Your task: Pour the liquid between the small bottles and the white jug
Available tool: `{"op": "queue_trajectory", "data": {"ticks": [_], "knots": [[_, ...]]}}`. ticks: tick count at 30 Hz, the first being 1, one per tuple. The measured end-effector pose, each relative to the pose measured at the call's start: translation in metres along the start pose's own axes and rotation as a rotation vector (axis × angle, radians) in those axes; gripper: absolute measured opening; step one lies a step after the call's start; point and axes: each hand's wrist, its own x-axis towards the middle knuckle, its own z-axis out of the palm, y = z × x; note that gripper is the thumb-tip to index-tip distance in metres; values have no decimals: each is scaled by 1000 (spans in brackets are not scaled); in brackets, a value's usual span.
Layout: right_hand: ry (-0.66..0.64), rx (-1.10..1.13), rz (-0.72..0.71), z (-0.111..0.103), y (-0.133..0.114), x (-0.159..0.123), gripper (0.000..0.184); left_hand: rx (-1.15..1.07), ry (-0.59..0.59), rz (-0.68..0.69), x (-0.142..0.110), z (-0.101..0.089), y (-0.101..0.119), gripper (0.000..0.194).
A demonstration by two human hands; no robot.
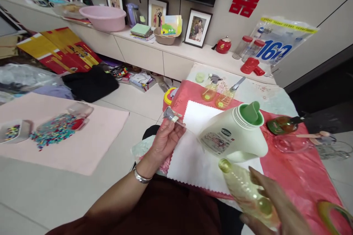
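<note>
My left hand (168,137) pinches a grey trigger spray head (171,114), whose thin tube points to the right over a white sheet (190,169). My right hand (278,202), partly blurred, is around a clear yellowish spray bottle (242,187). That bottle has no spray head on it; its round mouth tilts up and left. Just beyond it stands a large pale green jug (231,136) with a green spout (250,112) in its open neck. Two yellowish bottles with spray heads, one dark (210,90) and one grey (226,97), stand behind the jug.
On the red tablecloth (300,176) are a dark pump bottle (281,125), a clear plastic dish (293,143) and a tape roll (335,214). Red-lidded jars (242,47) stand on the back cabinet. Colourful small pieces (56,130) lie on a pink mat at left.
</note>
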Motion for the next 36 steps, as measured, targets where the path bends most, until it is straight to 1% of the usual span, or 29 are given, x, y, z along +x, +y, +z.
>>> {"op": "queue_trajectory", "data": {"ticks": [2,4,6,9,13,17,22,26,32,36], "knots": [[-59,144,105,24,-10,-2,68,-2,14,26,-3,7,8,23],[-71,263,213,40,-19,-1,68,-10,13,40,-6,12,13,25],[-68,359,299,50,-27,2,67,-15,7,46,-9,16,16,27],[-61,453,348,57,-35,7,66,-11,7,49,-13,19,17,28],[-59,506,354,60,-42,14,64,4,9,45,-14,18,16,26],[-49,529,342,63,-45,18,63,30,-30,28,-15,16,10,30],[-45,614,397,72,-49,23,68,148,-132,-64,-23,21,-3,41],[-26,677,425,75,-57,28,72,187,-160,-123,-30,28,-14,44],[2,699,343,74,-63,36,69,280,-199,-147,-36,31,-22,46],[-2,682,322,78,-60,35,69,271,-219,-144,-38,31,-23,45]]}}
